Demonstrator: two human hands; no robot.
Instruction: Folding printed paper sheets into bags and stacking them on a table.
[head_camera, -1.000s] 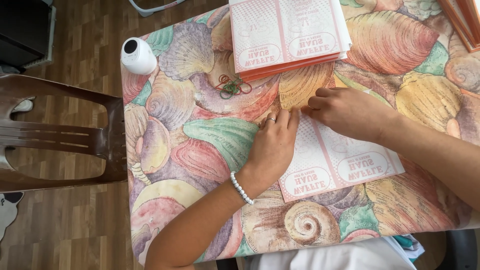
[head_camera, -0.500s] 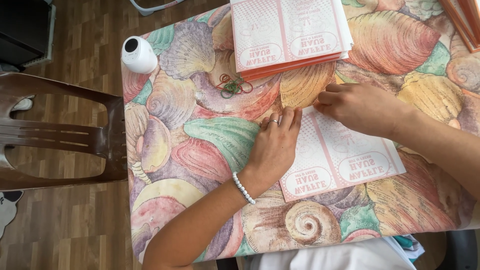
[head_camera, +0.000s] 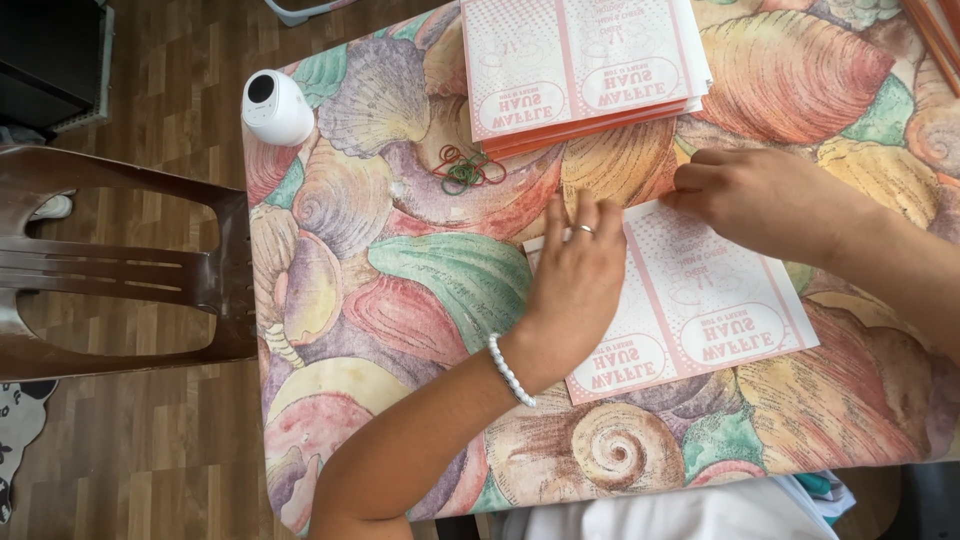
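Both hands flat on a pink-and-white printed sheet, shell-pattern table.

At the far left of the frame there's a brown plastic chair (head_camera: 120, 270), then a small white camera-looking gadget (head_camera: 277, 107) at the tablecloth's (head_camera: 400, 290) upper left corner. A little tangle of red and green rubber bands (head_camera: 463, 168) lies just below the stack of same-printed sheets (head_camera: 580, 70) at top centre. The left hand (head_camera: 575, 280), ring and white bead bracelet on, lies spread open, palm down on the sheet's (head_camera: 715, 310) left half. The right hand (head_camera: 770, 200) presses on its upper edge, fingers curled together, gripping nothing.
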